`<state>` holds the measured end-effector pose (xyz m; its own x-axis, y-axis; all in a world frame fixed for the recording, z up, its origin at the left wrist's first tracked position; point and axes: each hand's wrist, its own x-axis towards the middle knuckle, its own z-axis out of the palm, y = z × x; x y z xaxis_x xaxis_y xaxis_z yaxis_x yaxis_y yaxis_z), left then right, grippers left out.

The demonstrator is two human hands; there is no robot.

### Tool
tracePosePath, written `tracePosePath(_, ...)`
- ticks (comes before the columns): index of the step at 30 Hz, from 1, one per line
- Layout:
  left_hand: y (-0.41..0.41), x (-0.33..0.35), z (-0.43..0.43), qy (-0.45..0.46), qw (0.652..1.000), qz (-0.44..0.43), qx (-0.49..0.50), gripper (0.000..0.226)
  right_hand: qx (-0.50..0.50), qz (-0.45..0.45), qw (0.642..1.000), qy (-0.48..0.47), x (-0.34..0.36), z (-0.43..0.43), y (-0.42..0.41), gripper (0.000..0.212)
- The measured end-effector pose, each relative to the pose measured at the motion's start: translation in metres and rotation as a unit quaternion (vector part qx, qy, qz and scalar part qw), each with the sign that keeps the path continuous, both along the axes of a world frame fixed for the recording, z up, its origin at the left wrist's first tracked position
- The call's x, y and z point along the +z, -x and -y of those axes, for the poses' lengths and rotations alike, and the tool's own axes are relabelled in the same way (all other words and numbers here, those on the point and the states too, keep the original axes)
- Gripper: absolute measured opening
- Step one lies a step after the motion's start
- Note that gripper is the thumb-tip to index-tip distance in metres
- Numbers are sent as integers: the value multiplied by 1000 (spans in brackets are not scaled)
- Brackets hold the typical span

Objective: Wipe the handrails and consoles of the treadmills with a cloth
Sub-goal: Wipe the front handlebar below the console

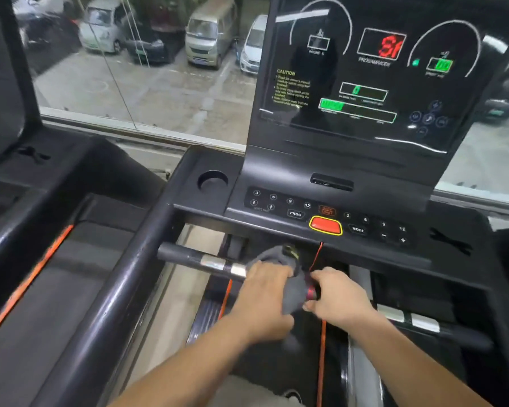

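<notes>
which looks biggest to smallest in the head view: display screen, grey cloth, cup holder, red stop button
1. display screen
2. grey cloth, though it is partly hidden and nearer the camera, so this rank is unsure
3. cup holder and red stop button look about alike; not ranked

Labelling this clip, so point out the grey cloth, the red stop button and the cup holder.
grey cloth (293,292), head view, its lower fold
red stop button (325,225), head view, its middle
cup holder (213,175), head view, far inner wall
</notes>
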<state>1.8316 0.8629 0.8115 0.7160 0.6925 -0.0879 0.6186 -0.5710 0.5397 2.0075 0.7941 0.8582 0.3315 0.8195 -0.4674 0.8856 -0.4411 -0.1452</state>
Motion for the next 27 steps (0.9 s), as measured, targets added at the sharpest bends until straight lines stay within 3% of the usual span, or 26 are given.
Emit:
tracePosePath(2, -10, -9, 4, -9, 999, 11, -45, 57, 7, 19, 1000, -14, -2, 3, -2, 34)
tracePosePath(5, 25, -13, -29, -52, 995, 6, -85, 60, 9, 24, 999, -29, -5, 5, -8, 38)
tracePosePath(8, 75, -6, -66, -73, 997, -6, -8, 42, 10, 26, 999, -42, -8, 7, -10, 39)
tracePosePath(12, 78, 2, -76, -75, 991, -89, 72, 45, 14, 26, 998, -52, -12, 8, -9, 33)
tracePosePath(15, 31, -4, -48, -100, 988, -117, 7, 92, -4, 9, 999, -44, -10, 5, -10, 30)
tracePosePath(17, -11, -4, -17, -110, 982, -135, -67, 104, -17, 6, 999, -44, -7, 3, -10, 22)
tracePosePath(20, -43, -4, 6, -122, 980, -116, -107, 91, -15, 17, 999, -38, -6, 0, -9, 11)
tracePosePath(23, -12, -10, -15, -119, 979, -56, -153, 85, -30, 20, 999, -23, -7, -4, -9, 12)
tracePosePath(27, 59, -7, -64, -104, 993, -12, -61, 69, -57, 7, 998, -14, -9, -5, -10, 26)
